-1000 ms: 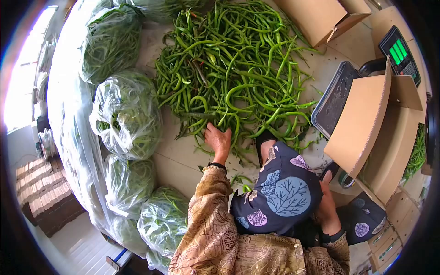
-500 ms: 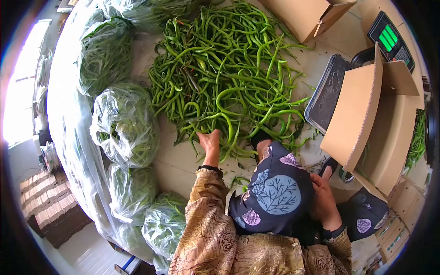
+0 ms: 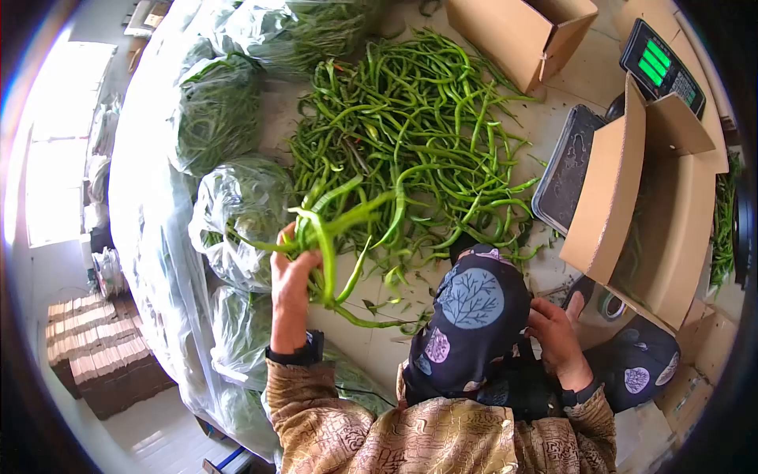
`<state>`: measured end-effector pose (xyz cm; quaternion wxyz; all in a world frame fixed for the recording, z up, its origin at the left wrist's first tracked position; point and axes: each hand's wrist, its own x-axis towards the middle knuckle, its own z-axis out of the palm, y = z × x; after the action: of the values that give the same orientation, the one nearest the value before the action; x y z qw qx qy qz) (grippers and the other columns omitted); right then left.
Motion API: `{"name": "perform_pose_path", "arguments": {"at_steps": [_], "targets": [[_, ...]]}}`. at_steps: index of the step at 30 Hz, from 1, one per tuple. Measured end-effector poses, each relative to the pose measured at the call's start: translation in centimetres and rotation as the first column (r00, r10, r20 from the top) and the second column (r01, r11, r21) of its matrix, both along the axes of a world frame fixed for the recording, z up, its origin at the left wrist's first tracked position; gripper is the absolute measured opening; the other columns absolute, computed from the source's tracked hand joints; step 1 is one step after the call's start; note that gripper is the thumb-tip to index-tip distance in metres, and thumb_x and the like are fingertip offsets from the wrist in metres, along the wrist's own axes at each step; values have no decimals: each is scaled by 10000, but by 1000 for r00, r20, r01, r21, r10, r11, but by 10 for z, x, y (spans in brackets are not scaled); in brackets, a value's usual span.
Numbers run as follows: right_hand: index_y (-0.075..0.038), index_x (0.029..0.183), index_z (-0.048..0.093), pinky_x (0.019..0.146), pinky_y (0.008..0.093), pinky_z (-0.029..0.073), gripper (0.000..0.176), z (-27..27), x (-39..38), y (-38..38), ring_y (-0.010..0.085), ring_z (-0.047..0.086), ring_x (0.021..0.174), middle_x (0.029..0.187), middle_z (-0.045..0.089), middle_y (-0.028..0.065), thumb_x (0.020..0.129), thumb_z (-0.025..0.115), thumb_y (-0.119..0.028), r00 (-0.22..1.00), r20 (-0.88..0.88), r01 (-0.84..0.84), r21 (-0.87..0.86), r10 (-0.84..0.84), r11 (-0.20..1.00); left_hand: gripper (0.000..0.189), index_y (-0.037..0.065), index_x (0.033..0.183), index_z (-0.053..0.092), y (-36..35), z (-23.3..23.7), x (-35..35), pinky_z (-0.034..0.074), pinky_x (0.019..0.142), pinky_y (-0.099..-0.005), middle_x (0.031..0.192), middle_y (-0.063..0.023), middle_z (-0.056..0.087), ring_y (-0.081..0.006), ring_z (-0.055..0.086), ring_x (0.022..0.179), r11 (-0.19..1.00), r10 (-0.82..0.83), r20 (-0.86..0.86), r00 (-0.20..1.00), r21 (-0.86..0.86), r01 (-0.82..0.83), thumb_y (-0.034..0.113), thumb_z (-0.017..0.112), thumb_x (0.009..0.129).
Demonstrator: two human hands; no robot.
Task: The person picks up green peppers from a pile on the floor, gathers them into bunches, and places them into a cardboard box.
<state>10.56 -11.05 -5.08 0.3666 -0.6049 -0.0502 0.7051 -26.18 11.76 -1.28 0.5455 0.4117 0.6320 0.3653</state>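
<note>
My left hand [image 3: 294,276] is closed around several long green chili peppers [image 3: 326,265], held up at the near left of the pile. They fan out to both sides of my fingers and look a little blurred. Behind them, a broad heap of green chili peppers [image 3: 426,134] is spread over the floor. My right hand [image 3: 558,341] is beside my patterned trouser knee [image 3: 471,300], its fingers curled in against the leg. Whatever may be between those fingers is hidden.
Clear plastic bags of green peppers [image 3: 241,213] line the left side. At right, an open cardboard box [image 3: 604,186] stands by a scale platform [image 3: 562,170] with a lit display [image 3: 655,65]. Another carton [image 3: 501,35] is at the back. Flattened cardboard [image 3: 99,332] is stacked far left.
My left hand has come up from the heap's near edge, moving left with several chili peppers in its grip. My right hand stays by the knee. The whole view has shifted slightly.
</note>
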Motion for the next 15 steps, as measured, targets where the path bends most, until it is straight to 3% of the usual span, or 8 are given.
{"name": "perform_pose_path", "arguments": {"at_steps": [1, 2, 3, 6, 9, 15], "targets": [[-15, 1125, 614, 730, 248, 470, 238, 1, -1, 0, 118, 601, 846, 978, 646, 36, 972, 555, -189, 1000, 14, -9, 6, 9, 1000, 455, 14, 1211, 527, 7, 11, 1, 514, 640, -283, 969, -106, 643, -155, 610, 732, 994, 111, 65, 992, -31, -109, -15, 585, 761], [-15, 1126, 614, 728, 247, 470, 242, 1, 0, -1, 117, 602, 845, 974, 650, 39, 973, 554, -191, 1000, 0, -3, 27, 3, 1000, 386, 13, 1167, 533, 16, 22, -3, 523, 594, -286, 939, -117, 633, -169, 610, 683, 998, 54, 121, 991, -47, -49, -9, 594, 787], [-14, 1127, 614, 727, 247, 469, 245, -1, 1, -3, 117, 602, 844, 970, 654, 43, 973, 554, -194, 1000, -11, 8, 47, -7, 999, 327, 15, 1128, 539, 22, 43, 14, 510, 534, -276, 901, -127, 619, -172, 597, 641, 992, 121, 193, 974, -44, -114, 6, 599, 806], [-16, 1126, 616, 721, 243, 468, 251, 5, 5, -7, 114, 604, 841, 964, 662, 54, 970, 558, -204, 1000, 1, 17, 92, -17, 996, 289, 10, 1113, 542, 38, 73, 31, 498, 542, -287, 920, -140, 604, -162, 574, 646, 991, 129, 359, 924, -11, -134, 23, 583, 827], [-17, 1123, 619, 715, 241, 467, 260, 9, 10, -10, 112, 602, 838, 964, 662, 57, 965, 567, -216, 999, 30, 25, 150, -29, 988, 274, -7, 1108, 538, 53, 96, 43, 491, 572, -292, 937, -144, 593, -149, 553, 675, 998, -38, 510, 859, 65, 6, 51, 565, 842], [-13, 1096, 617, 710, 234, 456, 264, 50, 17, 0, 99, 578, 807, 951, 649, 48, 962, 572, -237, 994, 73, 59, 262, -81, 963, 302, -67, 1094, 531, 36, 152, 110, 482, 564, -267, 905, -141, 600, -150, 562, 668, 973, -100, 549, 830, 229, -33, 75, 541, 828]]}}
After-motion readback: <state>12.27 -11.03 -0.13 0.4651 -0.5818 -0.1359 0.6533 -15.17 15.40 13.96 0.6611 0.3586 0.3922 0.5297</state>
